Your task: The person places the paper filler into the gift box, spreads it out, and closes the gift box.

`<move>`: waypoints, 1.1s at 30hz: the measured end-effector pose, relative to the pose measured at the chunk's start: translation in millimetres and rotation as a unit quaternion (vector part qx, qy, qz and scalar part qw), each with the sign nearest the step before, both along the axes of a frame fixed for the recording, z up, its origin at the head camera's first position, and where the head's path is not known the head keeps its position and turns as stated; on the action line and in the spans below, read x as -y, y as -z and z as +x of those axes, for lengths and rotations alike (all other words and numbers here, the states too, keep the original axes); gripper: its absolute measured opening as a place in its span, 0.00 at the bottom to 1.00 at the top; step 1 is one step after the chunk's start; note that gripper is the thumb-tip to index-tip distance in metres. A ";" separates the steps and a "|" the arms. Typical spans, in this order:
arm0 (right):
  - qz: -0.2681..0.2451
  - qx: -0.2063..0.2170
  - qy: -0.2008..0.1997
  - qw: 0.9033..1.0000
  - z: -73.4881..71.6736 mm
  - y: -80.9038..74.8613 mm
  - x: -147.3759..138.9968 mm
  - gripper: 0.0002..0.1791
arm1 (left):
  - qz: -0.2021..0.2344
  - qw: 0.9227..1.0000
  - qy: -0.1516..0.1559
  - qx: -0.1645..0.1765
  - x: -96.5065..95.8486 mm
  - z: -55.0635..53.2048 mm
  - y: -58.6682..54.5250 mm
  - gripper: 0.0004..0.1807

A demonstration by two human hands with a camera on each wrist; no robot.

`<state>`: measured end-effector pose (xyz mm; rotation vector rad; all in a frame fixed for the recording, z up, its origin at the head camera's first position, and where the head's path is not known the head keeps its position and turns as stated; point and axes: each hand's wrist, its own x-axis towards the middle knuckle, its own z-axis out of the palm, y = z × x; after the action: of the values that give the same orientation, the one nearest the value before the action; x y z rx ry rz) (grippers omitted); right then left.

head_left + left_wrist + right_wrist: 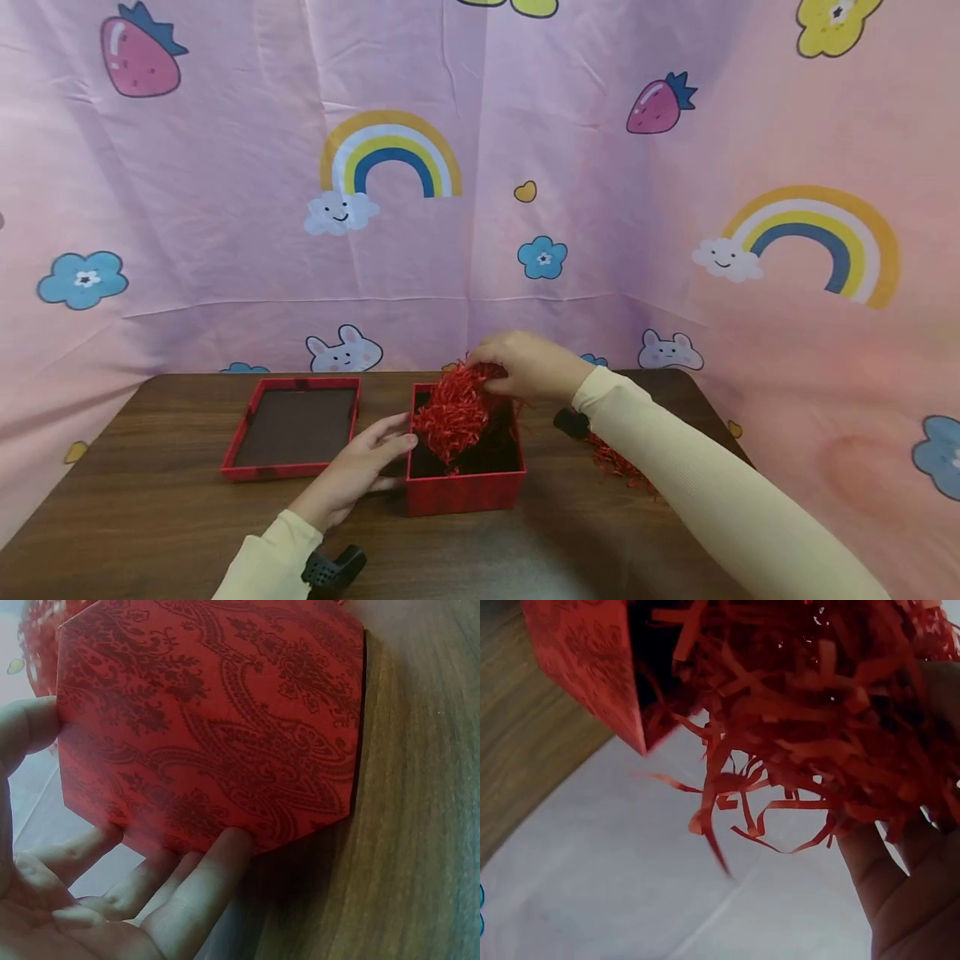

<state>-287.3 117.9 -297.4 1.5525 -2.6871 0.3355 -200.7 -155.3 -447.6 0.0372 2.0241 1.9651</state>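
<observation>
A red patterned box (465, 493) stands without its lid on the brown table, its dark inside partly visible. My left hand (356, 467) holds the box at its left wall, the thumb at the rim and the other fingers spread along the outer side. In the left wrist view those fingers (199, 889) touch the paisley-printed box (217, 727). Above the box, my right hand (528, 367) grips a bunch of red shredded paper (453, 412). Loose strips of the shredded paper (802, 742) hang from it in the right wrist view, hiding part of the fingers.
Left of the box lies a red-rimmed lid (300, 427), its dark inside facing up. More red paper shreds (618, 462) lie on the table at the right, partly behind my right sleeve (675, 467). A printed cloth (480, 250) hangs behind the table (150, 500).
</observation>
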 end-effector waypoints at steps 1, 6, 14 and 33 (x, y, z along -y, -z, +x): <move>0.003 0.005 0.001 1.000 -1.0 3.3 1.4 0.16 | -0.001 1.000 -0.001 0.000 -0.7 0.1 0.1 0.41; 0.018 0.033 0.013 0.999 -1.7 17.6 8.3 0.15 | -0.001 1.000 -0.004 0.005 -2.1 -0.2 0.4 0.42; 0.030 0.022 0.001 0.999 -1.5 32.5 16.1 0.15 | -0.002 1.000 -0.009 0.007 -2.7 -0.9 0.5 0.42; 0.115 0.097 -0.007 0.989 5.9 56.7 27.2 0.21 | 0.009 1.000 -0.004 0.003 -2.0 0.8 -0.5 0.37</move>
<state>-281.4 90.7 -354.2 1.6772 -2.9571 0.1912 -199.9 -153.3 -447.1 0.0261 2.0054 1.9864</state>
